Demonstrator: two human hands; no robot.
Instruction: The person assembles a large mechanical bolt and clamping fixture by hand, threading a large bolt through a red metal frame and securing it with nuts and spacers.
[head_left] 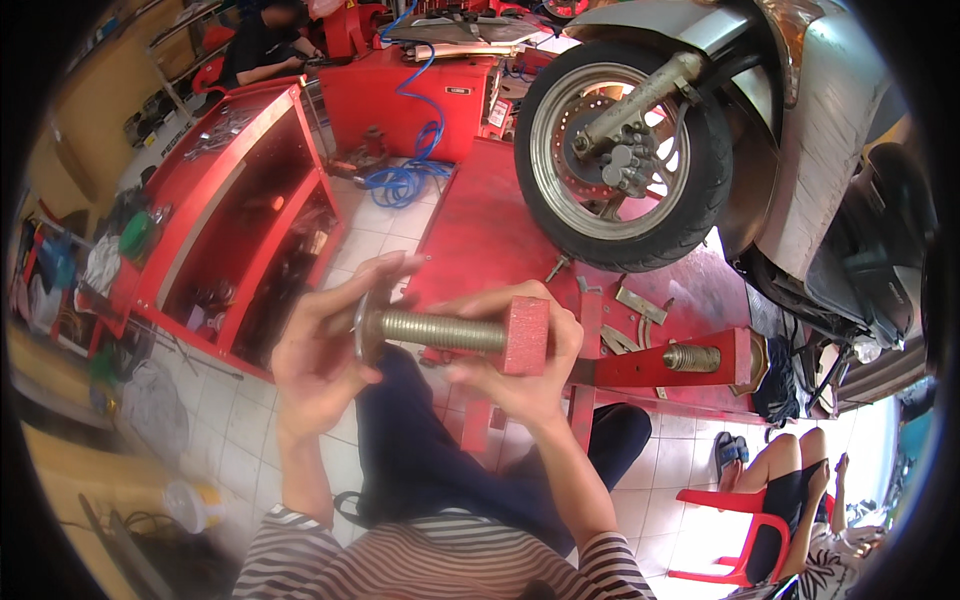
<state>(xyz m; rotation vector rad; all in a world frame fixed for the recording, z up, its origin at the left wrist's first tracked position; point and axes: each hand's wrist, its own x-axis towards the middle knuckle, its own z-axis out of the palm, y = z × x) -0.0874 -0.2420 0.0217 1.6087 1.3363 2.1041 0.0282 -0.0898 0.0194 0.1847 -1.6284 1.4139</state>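
A thick threaded bolt [440,331] lies level between my two hands, in front of my lap. At its left end is a round metal disc [370,325], which the fingers of my left hand [308,350] grip by the edge. The bolt's other end meets a red painted block [526,336]. My right hand [545,390] wraps around that block from behind and below. To the right, a second threaded bolt [692,358] sits on a red metal arm [640,368] fixed by the platform. Motion slightly blurs my left fingers.
A scooter's front wheel [625,155] stands on the red platform [480,210], with loose metal parts [640,305] below it. A red tool cart [235,220] is on the left. Blue hose [400,185] coils on the floor. One person [265,50] works behind; another sits on a red chair [745,535].
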